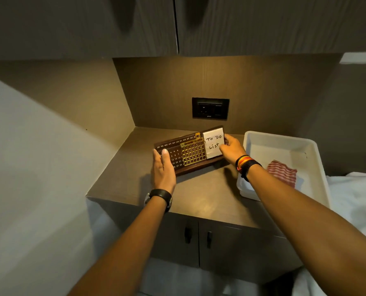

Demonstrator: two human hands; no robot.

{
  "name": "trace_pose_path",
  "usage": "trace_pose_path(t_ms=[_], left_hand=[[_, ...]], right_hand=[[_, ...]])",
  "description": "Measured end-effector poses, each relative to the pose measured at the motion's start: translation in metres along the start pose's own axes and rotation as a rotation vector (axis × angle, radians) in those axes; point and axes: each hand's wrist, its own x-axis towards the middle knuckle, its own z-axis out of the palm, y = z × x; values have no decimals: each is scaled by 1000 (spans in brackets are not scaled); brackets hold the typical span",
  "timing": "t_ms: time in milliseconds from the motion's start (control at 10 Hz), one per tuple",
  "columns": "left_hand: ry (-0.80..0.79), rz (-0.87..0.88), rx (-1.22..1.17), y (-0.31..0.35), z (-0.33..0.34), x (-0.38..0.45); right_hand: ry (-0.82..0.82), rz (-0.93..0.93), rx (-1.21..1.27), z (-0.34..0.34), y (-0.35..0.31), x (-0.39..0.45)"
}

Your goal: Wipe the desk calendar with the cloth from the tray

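Observation:
A dark brown wooden desk calendar [184, 154] with a gold grid and a white "To Do List" pad stands tilted on the brown counter. My left hand [164, 169] grips its left end. My right hand [231, 149] grips its right end beside the pad. A folded red-and-white striped cloth [282, 173] lies inside the white tray [310, 150] at the right, apart from both hands.
The brown counter [195, 197] sits in a niche with a black wall socket [210, 108] behind the calendar. Upper cabinets [177, 24] hang overhead. Cabinet doors with black handles [198, 238] are below. White bedding [357, 195] lies at the right, a white wall on the left.

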Motion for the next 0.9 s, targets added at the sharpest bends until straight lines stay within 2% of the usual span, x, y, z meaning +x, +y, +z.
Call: trace_pose_path(t_ms=[200, 400, 700, 800, 900], left_hand=[[-115, -11, 50, 9, -23, 48], [-209, 5, 96, 0, -30, 70], [-314, 23, 221, -9, -38, 74], [-286, 148, 314, -2, -45, 66], [-218, 351, 341, 4, -53, 51]], right_hand=[[96, 29, 34, 17, 7, -41], [134, 76, 48, 36, 8, -48], [170, 111, 20, 47, 3, -57], [218, 64, 24, 49, -11, -81], [325, -9, 45, 48, -13, -120]])
